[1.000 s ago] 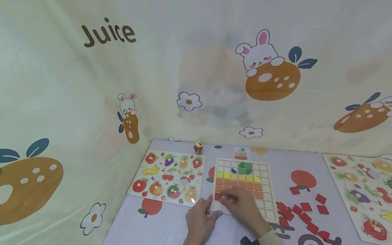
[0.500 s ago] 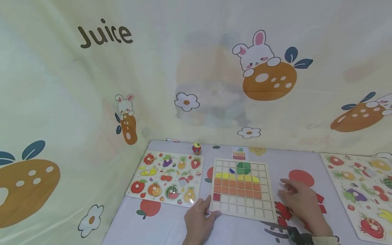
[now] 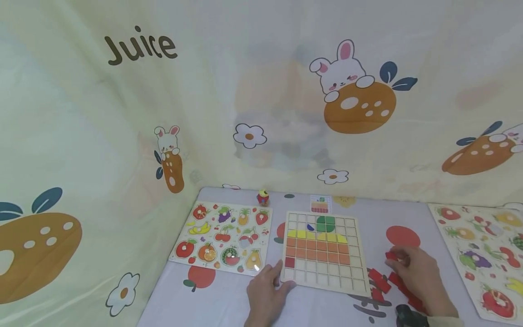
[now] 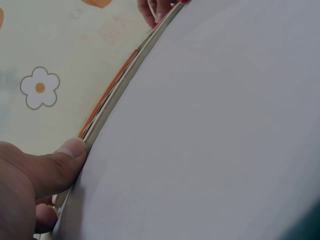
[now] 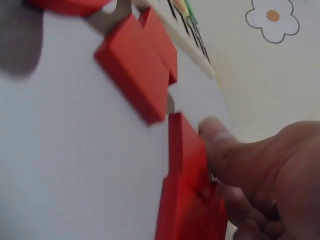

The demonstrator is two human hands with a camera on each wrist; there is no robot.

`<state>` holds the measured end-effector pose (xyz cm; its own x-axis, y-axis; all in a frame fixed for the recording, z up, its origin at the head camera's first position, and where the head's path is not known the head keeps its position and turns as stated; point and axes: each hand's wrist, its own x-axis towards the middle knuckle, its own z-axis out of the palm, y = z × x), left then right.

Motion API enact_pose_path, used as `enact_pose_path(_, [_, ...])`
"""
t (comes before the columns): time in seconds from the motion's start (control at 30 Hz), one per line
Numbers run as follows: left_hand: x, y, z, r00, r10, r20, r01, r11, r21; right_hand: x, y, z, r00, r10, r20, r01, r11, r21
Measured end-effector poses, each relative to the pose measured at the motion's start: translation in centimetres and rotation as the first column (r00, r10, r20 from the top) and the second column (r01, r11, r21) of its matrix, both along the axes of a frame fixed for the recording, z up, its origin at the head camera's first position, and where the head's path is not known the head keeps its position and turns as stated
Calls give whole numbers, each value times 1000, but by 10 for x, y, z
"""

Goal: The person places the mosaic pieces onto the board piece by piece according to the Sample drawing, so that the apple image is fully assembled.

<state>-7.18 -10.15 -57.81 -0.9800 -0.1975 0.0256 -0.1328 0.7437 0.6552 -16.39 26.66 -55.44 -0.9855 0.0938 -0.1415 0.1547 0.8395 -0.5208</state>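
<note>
A wooden grid board (image 3: 355, 277) lies in front, bearing green, yellow, orange and blue pieces. One dark red tile (image 3: 289, 263) sits in its left column, under the orange rows (image 3: 317, 250). My left hand (image 3: 265, 290) holds the board's near left corner, thumb (image 4: 70, 155) against the front edge and index finger along the left side. To the right of the board, my right hand (image 3: 418, 272) pinches a red tile (image 3: 391, 256) between thumb and fingers. Beneath and beside that hand lie several loose red tiles (image 5: 137, 70), some hidden by it in the head view.
Fruit puzzle boards lie on the left (image 3: 224, 238) and right (image 3: 482, 254). Behind the grid board are a small picture card (image 3: 320, 204) and a little red and yellow figure (image 3: 263, 197). A printed curtain (image 3: 286, 91) rises at the back.
My right hand has left the red tile on the board, moved right to the loose tiles, and taken hold of one. The left hand stays at the board's corner.
</note>
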Motion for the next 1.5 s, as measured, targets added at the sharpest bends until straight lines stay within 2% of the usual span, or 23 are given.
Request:
enact_pose_path(0.2, [-1, 1, 2, 1000, 8, -3, -8, 1000, 8, -1, 7, -4, 999, -49, 6, 49, 999, -7])
enact_pose_path(0.37, [-1, 1, 3, 1000, 8, -13, -8, 1000, 10, 6, 3, -6, 990, -39, -138, 36, 999, -22])
enact_pose_path(0.5, [-2, 1, 4, 1000, 8, -28, -8, 1000, 11, 12, -9, -7, 963, -35, -268, 23, 999, -48])
enact_pose_path(0.57, [-2, 0, 3, 999, 5, -32, -5, 1000, 7, 15, -18, -6, 955, -51, -294, 29, 996, -79])
enact_pose_path(0.63, [-2, 0, 2, 1000, 2, -29, -2, 1000, -5, 16, -27, -5, 951, -70, -300, 36, 993, -116])
enact_pose_path(0.87, [-1, 0, 1, 1000, -5, -25, 5, 1000, -9, 20, -66, -2, 967, -115, -229, 59, 970, -237])
enact_pose_path(0.97, [0, 0, 1, 1000, -3, -17, 3, 1000, -1, 23, -86, -1, 971, -88, -223, 29, 967, -255])
enact_pose_path(1.1, [1, 0, 3, 1000, -1, 4, 1, 1000, 6, 27, -110, -2, 969, -16, -248, -51, 964, -262])
enact_pose_path(1.27, [1, 1, 4, 1000, 0, 1, 0, 1000, 11, 31, -134, -8, 951, 56, -304, -159, 933, -323])
enact_pose_path(1.5, [1, 1, 1, 1000, -4, -16, 4, 1000, -11, 35, -160, -11, 931, 168, -326, -271, 913, -304])
